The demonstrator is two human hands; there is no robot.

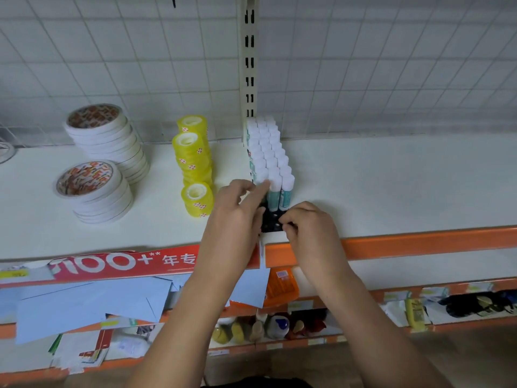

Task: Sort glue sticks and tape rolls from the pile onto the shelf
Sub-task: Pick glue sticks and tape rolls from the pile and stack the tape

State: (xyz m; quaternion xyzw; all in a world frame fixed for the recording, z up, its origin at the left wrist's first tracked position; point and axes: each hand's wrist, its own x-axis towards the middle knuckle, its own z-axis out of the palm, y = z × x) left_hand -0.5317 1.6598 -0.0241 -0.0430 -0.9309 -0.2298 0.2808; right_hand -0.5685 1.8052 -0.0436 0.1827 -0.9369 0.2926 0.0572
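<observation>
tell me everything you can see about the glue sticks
The glue sticks stand upright, three across, in a block: white caps, teal-and-white bodies, plastic by the look. They sit in a black tray with round holes, its front holes empty, on the white shelf, running back to the slotted post. The left hand touches the front-left stick's cap; the right hand pinches the tray's front edge.

On the shelf (391,186), the glue sticks (268,152) stand upright in rows in a holder (272,219) that runs front to back and reaches the slotted upright (249,65) behind. Just left, small tape rolls (193,161) are stacked in a front-to-back line. Farther left stand two stacks of wide tape rolls (109,141), one behind the other.
</observation>
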